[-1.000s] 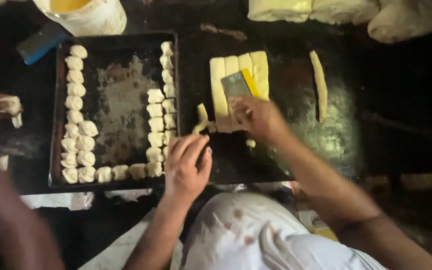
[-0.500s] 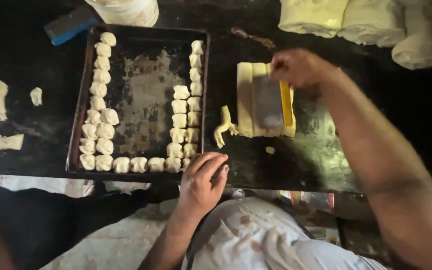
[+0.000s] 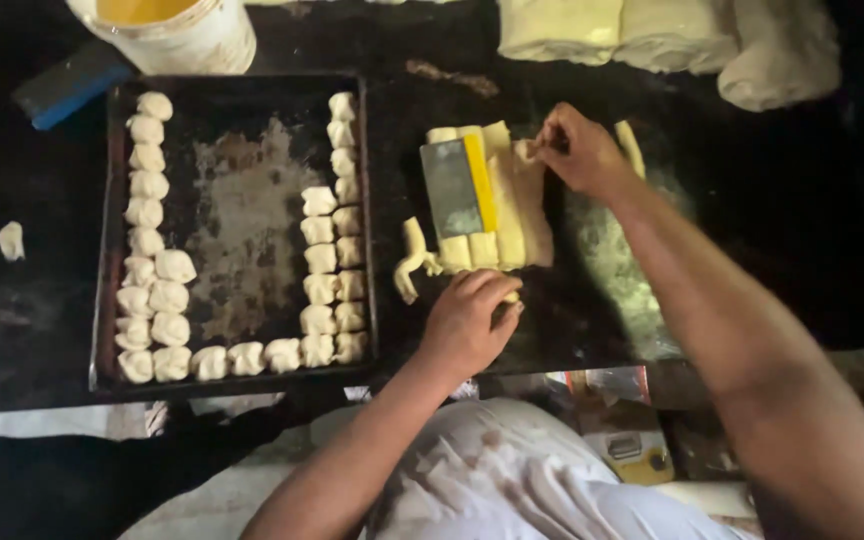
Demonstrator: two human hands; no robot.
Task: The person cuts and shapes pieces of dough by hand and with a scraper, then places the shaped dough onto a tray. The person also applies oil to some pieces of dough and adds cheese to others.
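Head view, looking down on a dark bench with dough work laid out. Right hand reaching to the far end of a row of pale yellow dough strips, fingers pinched on the top of the rightmost strip. Left hand at the near end of the same row, curled loosely, fingertips touching a small cut piece of dough; whether truly gripped or only pressed cannot be told. Flat metal scraper with a yellow edge lying on top of the strips, left part of the row. One twisted offcut just left of the strips, near the tray edge. Dark, worn baking tray to the left, lined with shaped dough pieces down its left side, along its near side and up its right side, middle bare. White bucket of yellow liquid at the far left, blue object beside it. Folded slabs of dough at the far right. Scraps of dough on the bench well left of the tray. Likely handling of the strips: soft, light, limp, probably greasy and somewhat slippery, easily stretched or torn if lifted by one end. Best taken with a gentle pinch across the width near a cut end, rest of the strip supported.
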